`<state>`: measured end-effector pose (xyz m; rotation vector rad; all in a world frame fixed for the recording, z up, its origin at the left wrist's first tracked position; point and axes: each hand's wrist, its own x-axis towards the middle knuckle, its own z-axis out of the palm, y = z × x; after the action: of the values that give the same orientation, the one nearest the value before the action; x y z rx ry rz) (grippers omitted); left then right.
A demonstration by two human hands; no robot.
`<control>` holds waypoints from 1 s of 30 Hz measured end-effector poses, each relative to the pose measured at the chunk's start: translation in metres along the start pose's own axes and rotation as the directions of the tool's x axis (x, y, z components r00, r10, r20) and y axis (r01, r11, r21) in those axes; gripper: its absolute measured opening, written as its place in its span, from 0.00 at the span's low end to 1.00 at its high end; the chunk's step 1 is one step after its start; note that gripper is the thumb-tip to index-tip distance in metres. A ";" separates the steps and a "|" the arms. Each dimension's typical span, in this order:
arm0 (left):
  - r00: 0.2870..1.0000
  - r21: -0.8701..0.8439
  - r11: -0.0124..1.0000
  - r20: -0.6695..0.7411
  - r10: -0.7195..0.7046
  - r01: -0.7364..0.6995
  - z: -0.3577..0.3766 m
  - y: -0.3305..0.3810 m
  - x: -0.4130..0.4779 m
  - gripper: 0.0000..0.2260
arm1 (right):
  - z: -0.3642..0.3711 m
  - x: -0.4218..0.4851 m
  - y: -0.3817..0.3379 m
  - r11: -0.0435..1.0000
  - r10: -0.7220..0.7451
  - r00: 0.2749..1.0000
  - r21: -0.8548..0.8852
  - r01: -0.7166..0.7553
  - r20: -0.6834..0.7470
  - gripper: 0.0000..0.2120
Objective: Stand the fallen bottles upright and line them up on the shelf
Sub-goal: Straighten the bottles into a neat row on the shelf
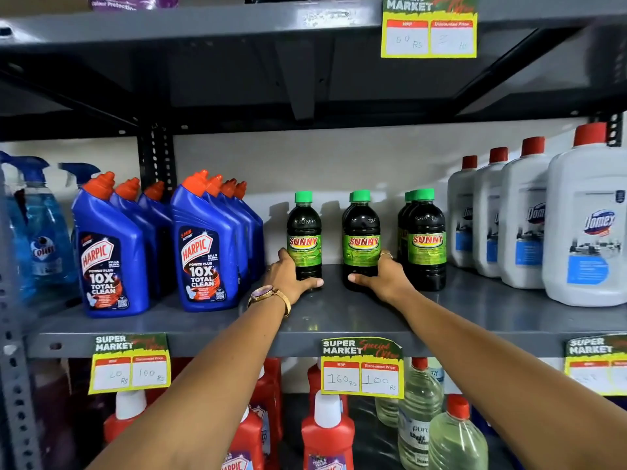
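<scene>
Both hands grip upright Sunny bottles: left hand (288,278) on 1 bottle (304,235), right hand (383,278) on another (361,237); Harpic bottles (203,245) crowd 9 o'clock, Domex jugs (522,215) 3 o'clock.

My left fingers (284,262) pass behind the leftmost Sunny bottle (304,237), tips hidden. My right hand (383,278) covers the lower label of the middle bottle (361,239). Behind it and the right bottle (426,239), further bottles show only caps. Toward the shelf's right end, the nearest Domex bottle (587,218) is cut by the frame. The upper price tag (429,28) reads illegibly.
</scene>
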<state>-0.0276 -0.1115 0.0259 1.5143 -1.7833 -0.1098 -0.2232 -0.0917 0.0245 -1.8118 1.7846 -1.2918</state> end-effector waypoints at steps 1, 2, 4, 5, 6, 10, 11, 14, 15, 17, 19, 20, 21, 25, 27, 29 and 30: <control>1.000 0.005 1.000 -0.010 -0.011 0.011 -0.001 0.002 -0.002 0.46 | 0.000 -0.001 -0.001 1.000 -0.005 1.000 -0.013 0.005 -0.003 0.37; 0.999 0.022 0.999 -0.032 -0.026 0.027 -0.002 0.004 -0.006 0.53 | 0.000 -0.002 -0.002 0.999 -0.012 1.000 -0.037 0.012 -0.008 0.37; 0.993 0.133 0.991 -0.121 -0.014 0.030 -0.004 0.012 -0.015 0.63 | -0.004 -0.006 -0.007 0.993 -0.015 1.000 -0.119 0.015 0.002 0.38; 0.986 0.210 0.978 -0.164 0.039 -0.004 -0.005 0.016 -0.020 0.65 | -0.008 -0.008 -0.010 0.985 -0.012 1.000 -0.173 0.015 0.017 0.38; 0.972 0.273 0.959 -0.195 0.129 -0.073 -0.007 0.021 -0.024 0.65 | -0.012 -0.011 -0.012 0.974 -0.019 0.999 -0.227 0.026 0.031 0.36; 0.870 0.199 0.885 -0.188 0.456 -0.421 -0.005 0.047 -0.037 0.46 | -0.050 -0.012 -0.004 0.918 -0.057 0.996 -0.396 0.024 -0.074 0.23; 0.876 0.104 0.894 -0.179 0.447 -0.435 0.000 0.055 -0.039 0.42 | -0.062 -0.011 0.001 0.903 -0.039 0.993 -0.429 -0.012 -0.111 0.24; 0.959 -0.129 0.950 -0.039 0.282 -0.285 0.020 0.079 -0.039 0.38 | -0.090 -0.008 0.022 0.851 0.104 0.980 -0.494 -0.177 -0.172 0.33; 0.979 -0.163 0.966 0.017 0.205 -0.200 0.027 0.085 -0.036 0.39 | -0.096 -0.006 0.029 0.842 0.161 0.975 -0.495 -0.215 -0.150 0.39; 0.993 -0.195 0.980 0.097 0.068 -0.048 0.040 0.091 -0.030 0.41 | -0.100 0.001 0.043 0.863 0.226 0.971 -0.447 -0.234 -0.071 0.46; 0.988 -0.206 0.977 0.149 -0.030 0.061 0.050 0.095 -0.023 0.46 | -0.098 0.012 0.057 0.938 0.224 0.975 -0.269 -0.217 -0.003 0.58; 0.984 -0.202 0.975 0.169 -0.060 0.094 0.053 0.096 -0.020 0.47 | -0.096 0.019 0.064 0.960 0.218 0.976 -0.178 -0.216 -0.010 0.62; 0.981 -0.193 0.974 0.176 -0.084 0.118 0.056 0.096 -0.017 0.47 | -0.093 0.021 0.067 0.969 0.210 0.978 -0.129 -0.211 -0.017 0.61; 0.985 -0.143 0.980 0.125 -0.122 0.139 0.061 0.096 -0.014 0.39 | -0.082 0.022 0.072 0.979 0.188 0.980 -0.071 -0.192 -0.060 0.43; 0.985 -0.121 0.983 0.120 -0.120 0.135 0.062 0.096 -0.013 0.37 | -0.081 0.026 0.074 0.982 0.182 0.981 -0.043 -0.185 -0.063 0.41; 0.987 -0.102 0.987 0.119 -0.109 0.121 0.062 0.097 -0.013 0.36 | -0.081 0.027 0.076 0.985 0.161 0.983 -0.047 -0.165 -0.084 0.39; 0.988 -0.092 0.989 0.117 -0.103 0.114 0.063 0.097 -0.013 0.36 | -0.080 0.029 0.078 0.988 0.137 0.986 -0.051 -0.143 -0.096 0.39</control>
<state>-0.1429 -0.0973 0.0268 1.5606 -1.7549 -0.3387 -0.3379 -0.1030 0.0225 -1.6462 1.9790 -1.3015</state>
